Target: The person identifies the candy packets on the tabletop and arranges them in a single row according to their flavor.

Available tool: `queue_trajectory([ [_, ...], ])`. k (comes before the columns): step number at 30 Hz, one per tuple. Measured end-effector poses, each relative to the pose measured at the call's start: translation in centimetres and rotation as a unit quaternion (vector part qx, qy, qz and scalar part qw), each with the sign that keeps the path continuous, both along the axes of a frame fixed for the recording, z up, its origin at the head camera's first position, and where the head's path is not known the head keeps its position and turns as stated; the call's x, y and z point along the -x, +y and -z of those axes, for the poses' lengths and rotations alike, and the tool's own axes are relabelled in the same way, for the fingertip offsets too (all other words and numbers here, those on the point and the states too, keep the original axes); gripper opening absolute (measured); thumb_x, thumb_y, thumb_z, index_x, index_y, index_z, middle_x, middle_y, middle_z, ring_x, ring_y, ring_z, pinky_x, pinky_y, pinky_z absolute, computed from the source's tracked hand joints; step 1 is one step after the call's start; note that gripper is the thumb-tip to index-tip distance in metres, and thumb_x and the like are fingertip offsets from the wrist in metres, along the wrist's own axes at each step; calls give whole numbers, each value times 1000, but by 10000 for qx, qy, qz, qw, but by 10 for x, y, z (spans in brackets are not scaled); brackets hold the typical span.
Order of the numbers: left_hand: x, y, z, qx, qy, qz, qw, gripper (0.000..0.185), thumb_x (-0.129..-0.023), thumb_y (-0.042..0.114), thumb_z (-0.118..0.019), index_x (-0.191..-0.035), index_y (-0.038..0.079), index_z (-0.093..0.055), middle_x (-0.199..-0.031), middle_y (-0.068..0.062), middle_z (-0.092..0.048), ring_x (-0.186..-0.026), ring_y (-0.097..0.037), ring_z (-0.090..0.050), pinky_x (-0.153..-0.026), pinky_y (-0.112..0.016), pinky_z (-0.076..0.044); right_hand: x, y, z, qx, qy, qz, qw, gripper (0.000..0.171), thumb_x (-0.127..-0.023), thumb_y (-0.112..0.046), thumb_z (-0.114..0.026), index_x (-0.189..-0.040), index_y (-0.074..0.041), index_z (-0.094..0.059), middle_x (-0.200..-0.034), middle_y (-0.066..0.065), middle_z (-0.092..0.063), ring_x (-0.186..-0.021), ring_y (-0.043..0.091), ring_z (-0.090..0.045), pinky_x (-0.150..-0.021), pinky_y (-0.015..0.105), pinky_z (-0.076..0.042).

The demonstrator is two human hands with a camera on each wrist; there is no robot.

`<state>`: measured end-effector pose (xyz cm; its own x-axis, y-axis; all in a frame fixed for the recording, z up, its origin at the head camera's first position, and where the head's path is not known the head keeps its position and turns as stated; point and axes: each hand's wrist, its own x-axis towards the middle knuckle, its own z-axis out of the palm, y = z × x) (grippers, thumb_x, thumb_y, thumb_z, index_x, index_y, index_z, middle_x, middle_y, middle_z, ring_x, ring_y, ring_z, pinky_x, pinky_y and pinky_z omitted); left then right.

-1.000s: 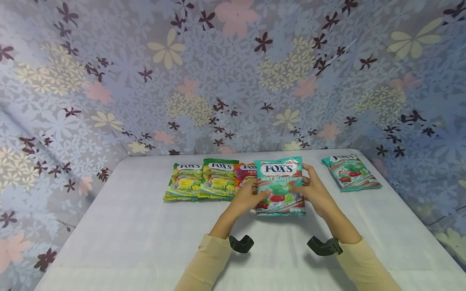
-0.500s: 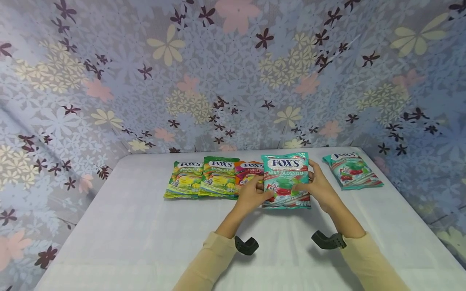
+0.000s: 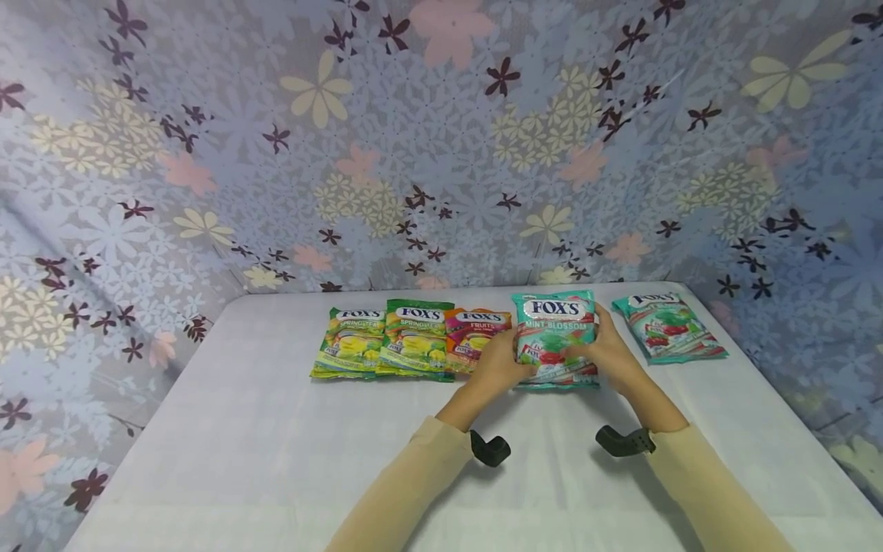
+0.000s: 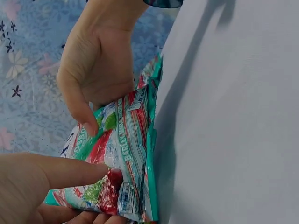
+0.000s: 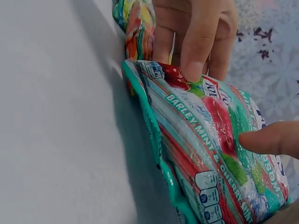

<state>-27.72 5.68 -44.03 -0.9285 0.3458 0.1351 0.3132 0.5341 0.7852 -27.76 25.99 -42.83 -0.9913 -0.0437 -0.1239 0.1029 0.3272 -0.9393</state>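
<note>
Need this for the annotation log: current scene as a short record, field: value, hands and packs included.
left hand: grips left side of held pack, thumb on front
right hand: grips right side, thumb on front
held pack: teal Fox's Mint Blossom, front toward head camera
left of it: leftmost Spring Tea pack, second Spring Tea pack, orange Fruits pack partly behind left hand
right of it: another teal Fox's pack
surface: white-covered table
backdrop: floral wall

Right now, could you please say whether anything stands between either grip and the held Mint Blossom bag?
Nothing visible does: the left grip and right grip both hold the Fox's Mint Blossom bag directly. The Fox's Fruits bag shows behind the left grip, not between.
</note>
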Motion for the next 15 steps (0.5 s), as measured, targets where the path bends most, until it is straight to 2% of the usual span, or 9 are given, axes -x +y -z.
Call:
queue_trajectory([
  [3, 4, 4, 1, 49, 48, -93, 9999, 73, -78, 12, -80, -140, -5, -44, -129, -15, -58, -115, -25, -56, -94, -34, -46, 6, 1, 2, -114, 7, 6, 9999, 119, -79, -6, -76, -152, -11, 17, -155, 28, -8, -138, 48, -17, -107, 62, -22],
  [7, 7, 8, 4, -13, -105, -226, 9997, 90, -77, 11, -80, -149, -3, -27, -143, -19, -45, -129, -30, -44, -104, -39, -38, 13, 1, 5, -338, -150, -75, 9993, 119, -79, -8, -76, -152, -8, 19, -157, 27, 2, -141, 47, -5, -109, 64, -15],
  [11, 9, 12, 4, -3, -142, -224, 9996, 97, -77, 11, -81, -152, 1, -21, -147, -19, -39, -133, -31, -39, -107, -41, -35, 19, 4, 8, -364, -252, -89, 9990, 118, -79, -8, -75, -151, -6, 19, -157, 27, 4, -141, 47, -3, -110, 63, -11],
  [15, 10, 17, 5, 284, -124, -310, 9990, 97, -76, 12, -83, -151, 2, -23, -144, -22, -39, -131, -33, -40, -104, -42, -38, 24, 6, 12, -291, -254, -55, 9992, 117, -79, -8, -75, -152, -5, 17, -156, 28, 1, -141, 47, -6, -110, 62, -12],
])
